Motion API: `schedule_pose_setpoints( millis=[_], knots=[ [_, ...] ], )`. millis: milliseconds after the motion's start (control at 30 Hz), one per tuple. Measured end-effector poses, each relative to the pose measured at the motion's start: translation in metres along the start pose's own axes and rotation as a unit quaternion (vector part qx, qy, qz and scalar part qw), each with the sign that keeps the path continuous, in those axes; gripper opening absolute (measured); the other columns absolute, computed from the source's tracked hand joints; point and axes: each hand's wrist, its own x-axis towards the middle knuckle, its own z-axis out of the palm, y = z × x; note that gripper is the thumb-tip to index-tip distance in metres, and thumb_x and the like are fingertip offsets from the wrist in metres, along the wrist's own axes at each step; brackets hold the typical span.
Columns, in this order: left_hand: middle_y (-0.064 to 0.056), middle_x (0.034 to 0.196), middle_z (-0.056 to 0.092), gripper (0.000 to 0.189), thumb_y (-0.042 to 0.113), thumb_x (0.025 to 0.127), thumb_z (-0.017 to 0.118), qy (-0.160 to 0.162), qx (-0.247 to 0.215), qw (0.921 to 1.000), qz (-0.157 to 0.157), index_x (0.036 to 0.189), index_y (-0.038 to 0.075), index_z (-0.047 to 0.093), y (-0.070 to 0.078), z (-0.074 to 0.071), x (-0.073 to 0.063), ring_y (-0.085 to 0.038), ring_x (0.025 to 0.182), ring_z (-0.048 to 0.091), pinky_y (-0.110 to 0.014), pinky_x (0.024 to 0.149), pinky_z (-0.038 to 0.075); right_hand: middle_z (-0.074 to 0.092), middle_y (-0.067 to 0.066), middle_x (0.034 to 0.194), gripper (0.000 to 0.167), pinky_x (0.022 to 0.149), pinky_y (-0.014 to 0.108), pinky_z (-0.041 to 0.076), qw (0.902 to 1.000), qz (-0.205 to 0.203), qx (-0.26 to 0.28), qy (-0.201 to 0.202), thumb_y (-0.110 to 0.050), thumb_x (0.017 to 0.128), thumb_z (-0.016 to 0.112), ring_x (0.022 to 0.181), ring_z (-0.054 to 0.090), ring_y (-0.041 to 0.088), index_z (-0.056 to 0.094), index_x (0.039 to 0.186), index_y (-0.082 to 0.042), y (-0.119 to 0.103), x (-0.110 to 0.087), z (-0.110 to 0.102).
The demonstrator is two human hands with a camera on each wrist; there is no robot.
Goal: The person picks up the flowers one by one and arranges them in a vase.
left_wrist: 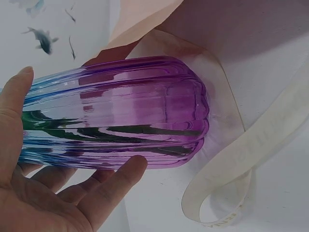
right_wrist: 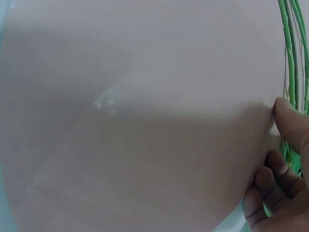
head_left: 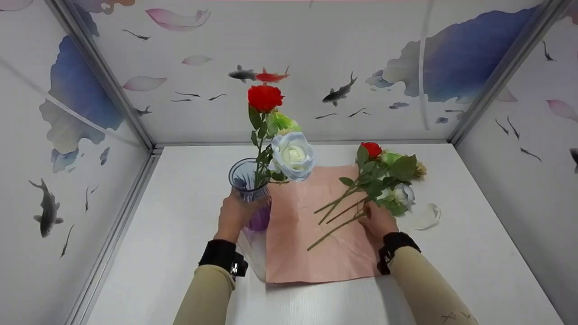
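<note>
My left hand (head_left: 238, 214) grips a ribbed glass vase (left_wrist: 140, 106), blue at the rim and purple at the base. Several artificial flowers stand in it: a red rose (head_left: 265, 98), a pale blue-white rose (head_left: 293, 155) and a green bloom (head_left: 281, 123). Their dark stems show through the glass in the left wrist view. At the right, my right hand (head_left: 378, 220) pinches a green stem (head_left: 332, 236) low over the pink wrapping paper (head_left: 293, 253). A second group of flowers (head_left: 377, 176) lies beside that hand, stems pointing toward the paper's middle.
A pale ribbon (left_wrist: 275, 140) curls on the white table (head_left: 465, 271) near the vase. Another whitish ribbon loop (head_left: 434, 216) lies right of the flowers. Translucent wrap (head_left: 255, 257) extends from under the paper's left edge. Printed panels (head_left: 370, 27) enclose the table's back and sides.
</note>
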Motion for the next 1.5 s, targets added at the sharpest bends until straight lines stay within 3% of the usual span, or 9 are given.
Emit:
schedule_pose_setpoints(
  millis=[133,300,433,667,1033,1133,1233,1367,1500],
  knots=[
    [-0.023,0.133,0.065,0.098,0.061,0.08,0.079,-0.004,-0.003,1.0,-0.004,0.15,0.002,0.043,0.0,0.0,0.0,-0.04,0.116,0.067,-0.056,0.096,0.054,0.064,0.024,0.101,0.028,0.081,0.054,0.049,0.9998,0.007,0.018,0.009,-0.013,0.096,0.065,0.093,0.061,0.04,0.059,0.115,0.006,0.002,0.002,0.002],
    [-0.023,0.134,0.064,0.097,0.059,0.081,0.079,-0.005,-0.002,1.0,0.001,0.15,0.002,0.042,0.0,0.001,0.001,-0.039,0.116,0.067,-0.056,0.096,0.054,0.066,0.031,0.12,0.035,0.096,0.057,0.049,0.9965,0.036,0.07,0.026,-0.016,0.103,0.053,0.112,0.062,0.046,0.064,0.124,0.01,0.004,0.004,0.001],
    [-0.023,0.134,0.064,0.097,0.06,0.081,0.078,-0.006,0.006,1.0,0.005,0.15,0.003,0.042,0.0,0.002,0.002,-0.04,0.116,0.067,-0.056,0.096,0.054,0.065,0.031,0.125,0.036,0.101,0.057,0.047,0.9919,0.063,0.097,0.053,-0.019,0.105,0.054,0.119,0.06,0.048,0.066,0.125,0.009,0.004,0.002,-0.001],
    [-0.024,0.132,0.065,0.096,0.057,0.081,0.079,-0.005,0.005,0.9999,0.011,0.15,0.001,0.041,0.001,0.003,0.001,-0.039,0.115,0.067,-0.055,0.096,0.054,0.069,0.028,0.12,0.028,0.097,0.055,0.05,0.9837,0.082,0.109,0.117,-0.013,0.102,0.06,0.113,0.063,0.045,0.071,0.118,0.007,0.007,0.0,-0.002],
    [-0.024,0.132,0.065,0.097,0.057,0.082,0.079,0.005,0.007,0.9997,0.024,0.15,-0.001,0.041,-0.003,0.002,0.001,-0.041,0.115,0.067,-0.056,0.094,0.055,0.069,0.025,0.108,0.023,0.084,0.047,0.051,0.9591,0.108,0.183,0.187,-0.013,0.103,0.059,0.098,0.064,0.039,0.07,0.113,0.004,-0.002,-0.003,-0.003],
    [-0.024,0.131,0.066,0.096,0.056,0.081,0.08,0.005,0.004,0.9997,0.022,0.149,-0.001,0.042,-0.003,0.002,0.001,-0.04,0.115,0.067,-0.056,0.094,0.055,0.067,0.022,0.104,0.019,0.076,0.038,0.051,0.9453,0.123,0.218,0.209,-0.012,0.102,0.06,0.091,0.064,0.033,0.067,0.113,0.002,-0.004,-0.002,-0.005],
    [-0.023,0.131,0.066,0.096,0.057,0.081,0.08,0.004,-0.001,0.9998,0.018,0.148,0.0,0.043,-0.003,0.002,0.001,-0.039,0.115,0.067,-0.055,0.094,0.055,0.062,0.017,0.104,0.02,0.069,0.03,0.05,0.9243,0.142,0.282,0.214,-0.012,0.103,0.059,0.087,0.062,0.028,0.059,0.117,0.001,-0.005,-0.002,-0.009],
    [-0.023,0.132,0.066,0.097,0.057,0.08,0.08,0.003,-0.004,0.9998,0.018,0.149,0.0,0.042,-0.002,0.0,0.001,-0.039,0.115,0.067,-0.055,0.094,0.054,0.056,0.011,0.108,0.028,0.067,0.027,0.051,0.8864,0.152,0.378,0.219,-0.016,0.103,0.058,0.083,0.06,0.022,0.049,0.126,-0.002,-0.011,-0.003,-0.017],
    [-0.024,0.132,0.065,0.098,0.056,0.08,0.081,0.003,-0.003,0.9998,0.019,0.149,0.0,0.041,-0.003,0.0,0.001,-0.04,0.116,0.067,-0.055,0.095,0.054,0.053,0.011,0.107,0.031,0.067,0.029,0.052,0.8418,0.124,0.466,0.242,-0.011,0.102,0.061,0.074,0.059,0.016,0.043,0.124,-0.003,-0.025,-0.005,-0.031]
  ],
)
